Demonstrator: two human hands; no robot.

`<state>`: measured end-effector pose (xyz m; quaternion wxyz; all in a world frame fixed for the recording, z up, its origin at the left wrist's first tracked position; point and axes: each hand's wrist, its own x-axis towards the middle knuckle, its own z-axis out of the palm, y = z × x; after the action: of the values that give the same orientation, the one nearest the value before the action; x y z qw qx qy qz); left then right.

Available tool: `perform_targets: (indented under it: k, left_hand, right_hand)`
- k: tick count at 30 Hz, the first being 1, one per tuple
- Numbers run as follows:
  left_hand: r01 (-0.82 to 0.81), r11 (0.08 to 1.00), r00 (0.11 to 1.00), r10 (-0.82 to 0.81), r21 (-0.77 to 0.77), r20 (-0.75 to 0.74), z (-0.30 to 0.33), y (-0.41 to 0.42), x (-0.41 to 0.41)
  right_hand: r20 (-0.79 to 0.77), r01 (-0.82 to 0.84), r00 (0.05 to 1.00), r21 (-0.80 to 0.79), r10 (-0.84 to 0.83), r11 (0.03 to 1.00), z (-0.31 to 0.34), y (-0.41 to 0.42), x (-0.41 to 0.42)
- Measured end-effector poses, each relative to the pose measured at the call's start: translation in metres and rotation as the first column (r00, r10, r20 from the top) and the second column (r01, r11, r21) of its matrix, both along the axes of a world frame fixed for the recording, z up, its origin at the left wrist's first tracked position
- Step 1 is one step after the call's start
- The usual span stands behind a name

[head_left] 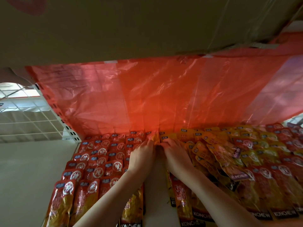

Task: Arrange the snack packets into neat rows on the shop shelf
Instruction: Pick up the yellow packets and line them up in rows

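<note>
Red snack packets (96, 163) lie in overlapping rows on the left of the shelf. Yellow and red packets (229, 154) lie looser and more jumbled on the right. My left hand (142, 154) and my right hand (175, 153) reach deep to the back of the shelf, side by side. Their fingertips meet at a yellow packet (155, 139) at the back, between the two groups. The fingers are curled down onto it; whether they pinch it is unclear. A bare white strip of shelf (159, 185) runs between my forearms.
A red translucent plastic sheet (155, 95) hangs across the back of the shelf. The underside of the shelf above (131, 27) hangs close overhead. A white wire grid panel (29, 122) and a white wall (32, 177) stand at the left.
</note>
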<state>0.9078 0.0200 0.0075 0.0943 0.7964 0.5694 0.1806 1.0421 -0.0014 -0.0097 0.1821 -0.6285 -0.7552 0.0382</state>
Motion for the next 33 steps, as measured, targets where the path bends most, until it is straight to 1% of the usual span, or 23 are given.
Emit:
perform_targets:
  k: [3,6,7,9,10,11,12,13,14,15,16,18,19,20,21,22,23,24,26,27,29,31,33]
  left_hand:
    - [-0.017,0.999,0.996,0.014,0.037,0.092,0.005,-0.001,-0.001]
    - [-0.053,0.995,0.977,0.034,0.084,0.209,0.009,-0.002,-0.001]
    - [-0.065,0.991,0.973,0.036,0.121,0.226,0.01,-0.002,-0.001]
    - [-0.063,0.977,0.962,0.005,0.203,0.274,0.014,-0.004,0.001]
    - [-0.043,0.968,0.95,-0.036,0.246,0.311,0.016,-0.006,0.003]
    - [-0.012,0.957,0.935,-0.092,0.291,0.341,0.018,-0.009,0.004]
    - [0.031,0.938,0.922,-0.16,0.345,0.353,0.02,-0.012,0.006]
    - [0.086,0.914,0.91,-0.235,0.397,0.343,0.02,-0.016,0.007]
    - [0.152,0.883,0.897,-0.313,0.445,0.314,0.019,-0.019,0.009]
    - [0.218,0.847,0.88,-0.385,0.486,0.276,0.019,-0.024,0.01]
    - [0.283,0.809,0.86,-0.452,0.516,0.237,0.019,-0.028,0.012]
    - [0.398,0.748,0.811,-0.557,0.53,0.178,0.021,-0.039,0.017]
    - [0.438,0.734,0.793,-0.588,0.518,0.161,0.022,-0.044,0.02]
    - [0.462,0.733,0.784,-0.601,0.499,0.157,0.022,-0.049,0.022]
    - [0.464,0.748,0.789,-0.593,0.474,0.164,0.021,-0.052,0.023]
    - [0.441,0.78,0.808,-0.56,0.444,0.183,0.017,-0.054,0.023]
    - [0.395,0.826,0.834,-0.506,0.403,0.22,0.013,-0.055,0.021]
    - [0.332,0.876,0.861,-0.433,0.349,0.267,0.008,-0.055,0.02]
    - [0.2,0.956,0.901,-0.266,0.216,0.342,-0.003,-0.054,0.015]
    - [0.144,0.979,0.915,-0.187,0.145,0.358,-0.007,-0.054,0.013]
    - [0.071,0.997,0.926,-0.073,0.018,0.371,-0.015,-0.055,0.011]
    - [0.061,0.996,0.936,-0.034,-0.068,0.351,-0.02,-0.056,0.01]
    - [0.088,0.988,0.945,-0.042,-0.13,0.324,-0.023,-0.058,0.013]
  right_hand:
    - [-0.291,0.045,0.956,0.043,-0.031,0.998,0.005,-0.001,0.004]
    - [-0.455,0.091,0.889,0.077,-0.047,0.993,0.015,-0.002,0.006]
    - [-0.505,0.092,0.862,0.059,-0.05,0.994,0.017,-0.002,0.007]
    - [-0.621,0.068,0.779,-0.051,-0.085,0.996,0.023,-0.002,0.007]
    - [-0.704,0.037,0.702,-0.117,-0.11,0.992,0.027,-0.003,0.006]
    - [-0.8,-0.001,0.58,-0.185,-0.15,0.983,0.031,-0.003,0.006]
    - [-0.877,-0.036,0.423,-0.267,-0.227,0.963,0.037,-0.004,0.006]
    - [-0.913,-0.082,0.245,-0.356,-0.328,0.931,0.042,-0.004,0.009]
    - [-0.901,-0.161,0.053,-0.433,-0.43,0.887,0.048,-0.005,0.013]
    - [-0.879,-0.223,0.002,-0.466,-0.477,0.856,0.052,-0.006,0.017]
    - [-0.879,-0.253,-0.004,-0.46,-0.476,0.851,0.055,-0.009,0.021]
    - [-0.907,-0.213,-0.022,-0.406,-0.42,0.889,0.056,-0.015,0.028]
    - [-0.919,-0.155,-0.009,-0.387,-0.393,0.909,0.057,-0.018,0.032]
    - [-0.935,-0.063,0.08,-0.352,-0.347,0.934,0.059,-0.022,0.038]
    - [-0.919,0.038,0.245,-0.309,-0.309,0.95,0.063,-0.028,0.044]
    - [-0.868,0.124,0.41,-0.25,-0.279,0.96,0.067,-0.034,0.05]
    - [-0.809,0.199,0.53,-0.173,-0.254,0.965,0.069,-0.039,0.058]
    - [-0.761,0.252,0.607,-0.088,-0.228,0.964,0.069,-0.044,0.067]
    - [-0.686,0.34,0.691,0.028,-0.229,0.94,0.066,-0.053,0.085]
    - [-0.649,0.377,0.718,0.06,-0.252,0.924,0.063,-0.057,0.092]
    - [-0.573,0.43,0.757,0.073,-0.315,0.9,0.055,-0.064,0.105]
    - [-0.502,0.464,0.78,0.062,-0.374,0.884,0.044,-0.068,0.114]
    - [-0.48,0.45,0.789,0.027,-0.383,0.892,0.038,-0.072,0.119]
